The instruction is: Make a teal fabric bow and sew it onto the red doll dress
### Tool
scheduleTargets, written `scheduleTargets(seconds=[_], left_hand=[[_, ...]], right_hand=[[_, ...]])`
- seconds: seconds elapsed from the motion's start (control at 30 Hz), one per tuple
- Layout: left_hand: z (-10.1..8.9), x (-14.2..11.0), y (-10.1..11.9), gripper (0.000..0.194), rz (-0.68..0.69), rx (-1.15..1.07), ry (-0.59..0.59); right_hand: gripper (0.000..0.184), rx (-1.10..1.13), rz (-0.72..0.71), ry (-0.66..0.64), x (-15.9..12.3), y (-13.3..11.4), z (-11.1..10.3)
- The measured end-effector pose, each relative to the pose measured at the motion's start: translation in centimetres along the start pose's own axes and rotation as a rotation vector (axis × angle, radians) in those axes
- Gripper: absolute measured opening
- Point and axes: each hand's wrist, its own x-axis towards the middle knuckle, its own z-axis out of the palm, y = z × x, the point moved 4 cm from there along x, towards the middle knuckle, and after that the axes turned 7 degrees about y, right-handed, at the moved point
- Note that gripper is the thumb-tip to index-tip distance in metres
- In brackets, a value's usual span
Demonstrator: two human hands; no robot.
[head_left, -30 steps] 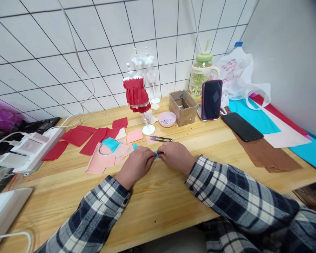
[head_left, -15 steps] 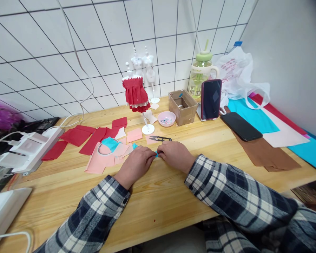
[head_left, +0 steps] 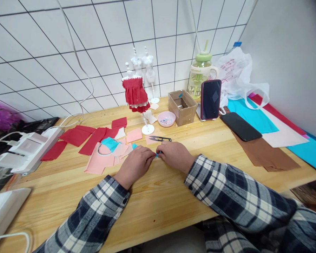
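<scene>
Between my two hands, low over the wooden table (head_left: 147, 196), is a small piece of blue crepe paper (head_left: 157, 155), mostly hidden by fingers. My left hand (head_left: 137, 163) pinches its left end. The fingertips of my right hand (head_left: 175, 155) are closed on the right end. Just beyond my hands lies a pair of thread snips (head_left: 160, 138). To the left, pink paper pieces (head_left: 94, 163) overlap, with a roll of tape (head_left: 102, 151) and a blue paper scrap (head_left: 110, 143) on top. A small dress form (head_left: 148, 129) wears a pleated red paper dress (head_left: 134, 89).
Red paper pieces (head_left: 92, 140) and a power strip (head_left: 28, 151) are at left. Behind stand a pink bowl (head_left: 166, 123) of small beads or sequins, a cardboard box (head_left: 185, 114), a propped phone (head_left: 210, 100) and a bottle (head_left: 200, 75). Another phone (head_left: 241, 126) rests on brown paper (head_left: 265, 154).
My fingers shift very slightly at the blue paper, and a little more of it shows between them. Everything else stays where it was.
</scene>
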Motion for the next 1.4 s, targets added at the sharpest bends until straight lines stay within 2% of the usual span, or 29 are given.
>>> scheduleTargets(seconds=[0.27, 0.47, 0.6, 0.87, 1.07, 1.13, 1.23, 1.27, 1.4], left_hand=[[0.1, 0.1, 0.2, 0.021, -0.027, -0.007, -0.013], [-0.2, 0.2, 0.7, 0.012, -0.036, -0.016, 0.031], [-0.2, 0.2, 0.7, 0.019, -0.045, -0.024, 0.050], [-0.2, 0.2, 0.3, 0.015, -0.073, 0.059, 0.019], [-0.6, 0.2, -0.1, 0.014, -0.046, 0.026, 0.008], [-0.6, 0.2, -0.1, 0.015, -0.043, 0.024, 0.014], [-0.5, 0.1, -0.1, 0.016, -0.040, 0.020, 0.025], [-0.5, 0.1, -0.1, 0.016, -0.038, 0.019, 0.027], [-0.4, 0.0, -0.1, 0.015, -0.037, 0.011, 0.037]], right_hand=[[0.020, -0.004, 0.017, -0.027, 0.0, 0.0, -0.1], [0.025, -0.041, -0.023, -0.012, -0.2, -0.4, -0.1], [0.028, -0.051, -0.041, -0.008, -0.2, -0.5, -0.1], [0.023, -0.019, -0.029, -0.001, -0.1, -0.3, -0.1], [0.019, 0.039, -0.018, -0.033, 0.0, 0.0, -0.3], [0.022, 0.075, 0.005, 0.011, 0.1, 0.4, -0.6], [0.043, 0.054, 0.105, 0.154, 0.5, 1.6, -1.2], [0.045, 0.022, 0.139, 0.169, 0.6, 2.0, -1.3], [0.024, -0.105, 0.208, 0.080, 1.0, 3.8, -1.2]])
